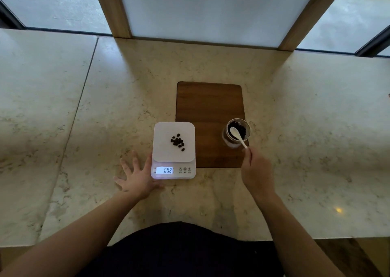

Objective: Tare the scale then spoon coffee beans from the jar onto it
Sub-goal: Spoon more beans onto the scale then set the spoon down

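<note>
A white scale (pixel 166 156) stands on the marble counter, its lit display reading 008. A small heap of coffee beans (pixel 178 141) lies on its platform. To the right, a glass jar (pixel 231 142) with dark beans inside stands on a wooden board (pixel 209 105). My right hand (pixel 256 173) pinches the handle end of a white spoon (pixel 237 136), whose bowl is over the jar's mouth. My left hand (pixel 135 176) lies flat on the counter with fingers spread, touching the scale's left front corner.
The marble counter (pixel 84 118) stretches wide to both sides, with a seam on the left. Wooden posts and frosted panels rise along the far edge. The counter's near edge is close to my body.
</note>
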